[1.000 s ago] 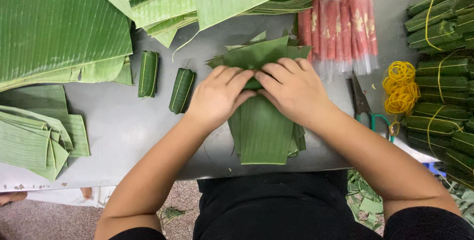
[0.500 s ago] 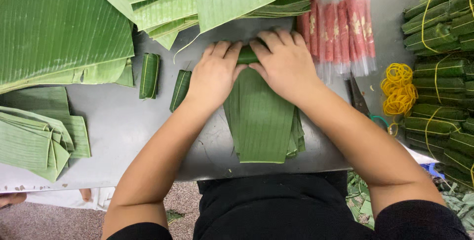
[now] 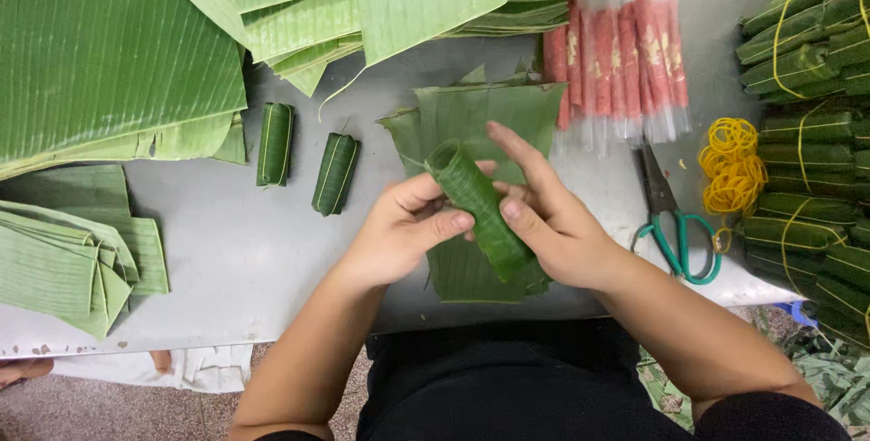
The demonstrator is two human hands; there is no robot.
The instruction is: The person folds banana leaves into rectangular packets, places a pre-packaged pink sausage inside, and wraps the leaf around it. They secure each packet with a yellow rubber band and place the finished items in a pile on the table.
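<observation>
A green banana-leaf roll [image 3: 476, 207] is lifted above the grey table [image 3: 227, 251], tilted with one open end up and to the left. My left hand [image 3: 399, 228] grips it from the left, thumb on its middle. My right hand [image 3: 553, 223] holds it from the right, thumb pressed on the roll and index finger stretched toward the back. Beneath both hands lies a stack of cut banana leaf pieces [image 3: 480, 119].
Two finished leaf rolls [image 3: 275, 144] [image 3: 335, 174] lie left of my hands. Large banana leaves [image 3: 109, 51] cover the back left, folded leaves [image 3: 63, 251] the left edge. Red sticks in clear wrappers [image 3: 621, 65], scissors [image 3: 675, 223], yellow rubber bands [image 3: 732, 164] and tied leaf bundles [image 3: 807, 133] sit right.
Both hands were pressing and rolling the leaf flat on the stack, moving away from me. Now they have lifted the finished roll off the stack and hold it between them.
</observation>
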